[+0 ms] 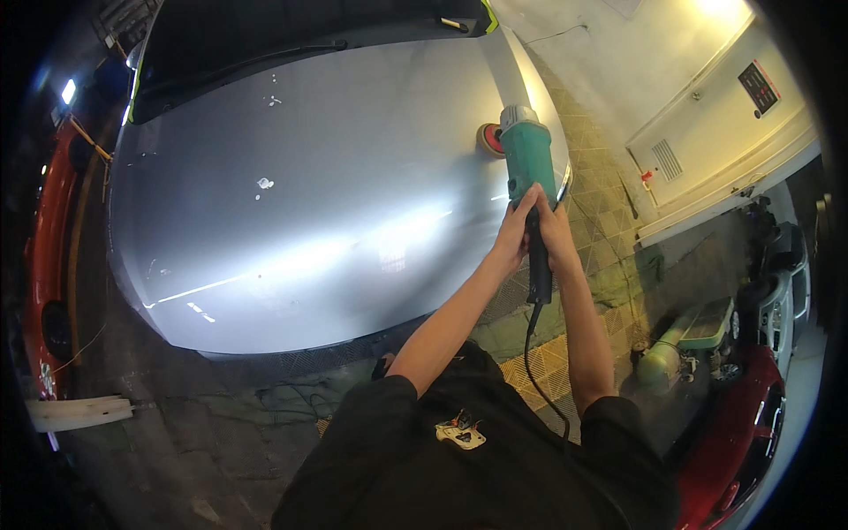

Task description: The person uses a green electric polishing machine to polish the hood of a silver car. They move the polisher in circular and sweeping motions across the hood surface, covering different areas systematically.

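Both of my hands are wrapped round a green polishing machine (528, 155) with a black rear handle and a cord trailing down beside me. My left hand (515, 228) grips it from the left, its thumb lying on top. From the other side my right hand (556, 234) closes on the same grip; some fingers of both are hidden under the body. At the machine's far end, a red-backed round pad (491, 140) stands tilted against the right side of a silver car hood (336, 194). Several small white spots of compound (264, 184) dot the hood.
A dark windshield (265, 35) lies beyond the hood. To the right are a white door (720, 115), a green air compressor (676, 353) and a dark red car (733, 433). An orange-red car (53, 238) stands far left, near a pale curved panel (79, 412). The power cord (533, 371) runs past my right arm.
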Tool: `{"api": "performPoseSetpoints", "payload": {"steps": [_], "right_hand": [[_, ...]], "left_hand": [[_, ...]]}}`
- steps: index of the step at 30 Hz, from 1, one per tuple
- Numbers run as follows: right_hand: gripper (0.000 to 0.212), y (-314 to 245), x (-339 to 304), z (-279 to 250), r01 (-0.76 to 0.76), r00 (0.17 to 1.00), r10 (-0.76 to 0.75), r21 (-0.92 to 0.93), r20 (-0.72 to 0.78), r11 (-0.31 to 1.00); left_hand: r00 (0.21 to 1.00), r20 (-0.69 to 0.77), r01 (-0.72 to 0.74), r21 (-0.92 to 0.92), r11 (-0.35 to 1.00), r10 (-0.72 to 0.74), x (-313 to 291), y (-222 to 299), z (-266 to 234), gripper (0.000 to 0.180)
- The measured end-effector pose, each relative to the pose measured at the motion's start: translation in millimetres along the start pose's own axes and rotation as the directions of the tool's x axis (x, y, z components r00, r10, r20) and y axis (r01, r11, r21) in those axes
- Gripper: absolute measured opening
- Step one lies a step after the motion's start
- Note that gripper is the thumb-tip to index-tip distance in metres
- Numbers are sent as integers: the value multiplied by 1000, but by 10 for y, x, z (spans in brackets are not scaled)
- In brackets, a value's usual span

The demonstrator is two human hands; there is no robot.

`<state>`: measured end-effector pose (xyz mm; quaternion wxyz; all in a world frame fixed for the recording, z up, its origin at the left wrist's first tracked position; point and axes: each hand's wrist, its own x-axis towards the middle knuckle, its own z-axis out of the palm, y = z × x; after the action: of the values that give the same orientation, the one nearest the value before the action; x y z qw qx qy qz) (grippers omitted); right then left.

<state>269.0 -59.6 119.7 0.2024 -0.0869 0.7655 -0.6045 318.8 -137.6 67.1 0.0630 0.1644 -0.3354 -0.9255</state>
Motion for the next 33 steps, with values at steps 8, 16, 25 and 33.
{"api": "performPoseSetpoints", "payload": {"steps": [8, 16, 25, 33], "right_hand": [[83, 61, -928, 739, 39, 998, -31, -149, 57, 988], [91, -304, -1377, 1547, 138, 936, -5, -353, 353, 925], [92, -350, -1320, 1309, 211, 871, 16, -404, 490, 890], [89, -226, -709, 737, 115, 978, -36, -389, 204, 914]], "left_hand": [[976, -206, -134, -312, 940, 71, -840, 16, -512, 68], [894, -360, -414, -432, 801, 268, -1499, 376, -1074, 65], [844, -421, -524, -506, 685, 333, -1530, 161, -867, 68], [885, -406, -372, -325, 869, 228, -712, 52, -388, 66]]}}
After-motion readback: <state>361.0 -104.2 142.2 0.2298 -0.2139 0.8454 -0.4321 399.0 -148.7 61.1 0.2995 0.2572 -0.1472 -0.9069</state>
